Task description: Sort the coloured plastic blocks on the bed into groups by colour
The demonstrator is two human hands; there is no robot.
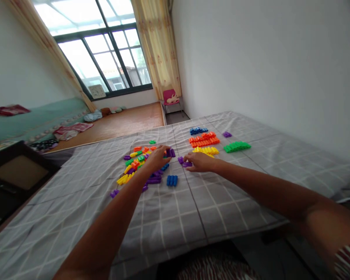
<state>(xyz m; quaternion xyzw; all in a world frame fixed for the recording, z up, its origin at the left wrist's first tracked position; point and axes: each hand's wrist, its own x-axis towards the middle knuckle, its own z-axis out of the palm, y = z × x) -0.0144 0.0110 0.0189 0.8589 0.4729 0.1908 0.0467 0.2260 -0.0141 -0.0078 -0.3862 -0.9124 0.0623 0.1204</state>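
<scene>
My left hand [158, 156] is closed on a purple plastic block [171, 153], over the right side of a mixed pile. In that pile lie yellow blocks [124, 179], purple blocks [154, 179] and some green and orange ones, partly hidden by my left arm. My right hand [200, 161] pinches another purple block [187, 164] low at the sheet, a small purple piece [180, 160] beside it. Just behind the right hand sits a yellow group [206, 150], its near part covered by the hand. A blue ribbed block [172, 180] rests nearer me.
Farther back are orange rows [204, 140], a blue group [198, 130], a green row [237, 146] and a lone purple block [227, 134]. Everything lies on a grey checked cloth [175, 217]. A white wall [265, 58] bounds the right; a dark cabinet [11, 182] stands left.
</scene>
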